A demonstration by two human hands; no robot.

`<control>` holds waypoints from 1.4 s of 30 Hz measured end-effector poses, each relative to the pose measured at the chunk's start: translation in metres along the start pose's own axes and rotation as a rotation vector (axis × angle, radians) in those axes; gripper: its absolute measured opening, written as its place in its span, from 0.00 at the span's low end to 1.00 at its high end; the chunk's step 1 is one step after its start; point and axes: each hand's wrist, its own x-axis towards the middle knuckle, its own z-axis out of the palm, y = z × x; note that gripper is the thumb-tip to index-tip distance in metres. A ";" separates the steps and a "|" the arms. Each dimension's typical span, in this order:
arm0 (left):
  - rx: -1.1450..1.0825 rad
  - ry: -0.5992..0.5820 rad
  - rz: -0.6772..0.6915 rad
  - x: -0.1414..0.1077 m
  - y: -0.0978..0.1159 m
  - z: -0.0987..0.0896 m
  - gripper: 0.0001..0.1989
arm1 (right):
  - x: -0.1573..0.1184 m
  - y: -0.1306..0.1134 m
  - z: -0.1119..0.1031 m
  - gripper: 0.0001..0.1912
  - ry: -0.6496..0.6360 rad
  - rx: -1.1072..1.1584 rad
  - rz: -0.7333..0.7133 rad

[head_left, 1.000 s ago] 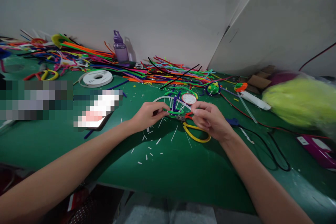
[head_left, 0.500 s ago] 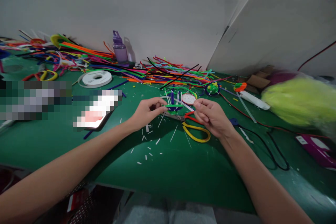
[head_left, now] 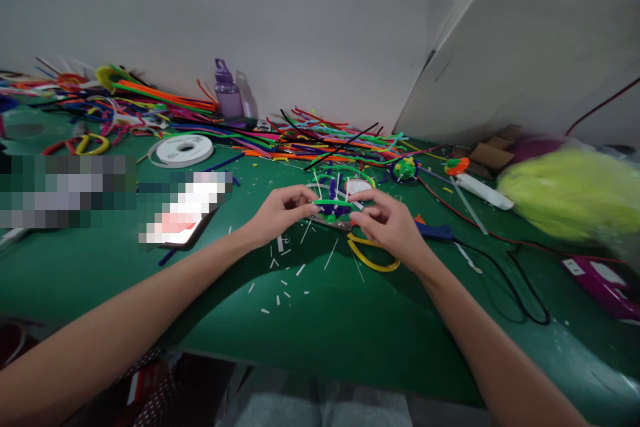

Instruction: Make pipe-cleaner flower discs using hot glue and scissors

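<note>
Far left on the green bench: loose pile of coloured pipe cleaners, a white tape roll lying flat, a purple bottle upright against the wall, cap on, contents not visible. Centre: left hand pinches the left end of a small pipe-cleaner piece, a green loop with purple stubs and white sticks rising from it. The loop's long axis runs left to right, spanning the gap between the two hands, raised just above the bench. Right hand has a narrow grip, thumb and forefinger closed on the loop's right end; both hands equally near. Yellow-handled scissors lie under the right hand, white offcuts scattered below. Right: a glue gun, black cable, yellow-green fluffy heap.
</note>
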 end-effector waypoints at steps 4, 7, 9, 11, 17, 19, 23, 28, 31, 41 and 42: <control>0.063 -0.019 0.058 -0.001 0.001 0.002 0.08 | -0.001 0.008 0.005 0.06 0.055 -0.196 -0.099; 0.151 0.038 0.101 -0.001 0.002 0.003 0.11 | 0.000 0.013 0.006 0.04 0.098 -0.279 -0.173; 0.209 0.059 0.138 -0.002 0.003 0.003 0.13 | -0.001 0.014 0.006 0.03 0.109 -0.352 -0.210; 0.264 0.049 0.181 -0.004 0.003 0.003 0.13 | -0.001 0.013 0.006 0.04 0.095 -0.433 -0.225; 0.381 -0.024 0.325 -0.005 -0.005 0.005 0.07 | -0.003 0.017 0.009 0.07 0.059 -0.602 -0.237; 0.408 -0.032 0.357 -0.005 -0.007 0.006 0.07 | -0.003 0.018 0.011 0.09 0.052 -0.627 -0.247; 0.473 -0.014 0.386 -0.005 -0.003 0.004 0.07 | -0.005 0.013 0.011 0.17 0.087 -0.581 -0.243; 0.501 -0.013 0.401 -0.005 -0.002 0.003 0.07 | -0.001 -0.001 -0.016 0.18 0.262 -0.466 -0.248; 0.485 -0.015 0.410 -0.005 -0.004 0.003 0.07 | 0.004 0.004 -0.056 0.15 0.332 -0.574 -0.155; 0.451 -0.053 0.445 -0.005 -0.008 0.005 0.06 | -0.026 0.070 -0.144 0.27 -0.234 -0.882 0.085; 0.459 -0.047 0.444 -0.005 -0.008 0.005 0.07 | -0.027 0.073 -0.143 0.27 -0.217 -0.896 0.082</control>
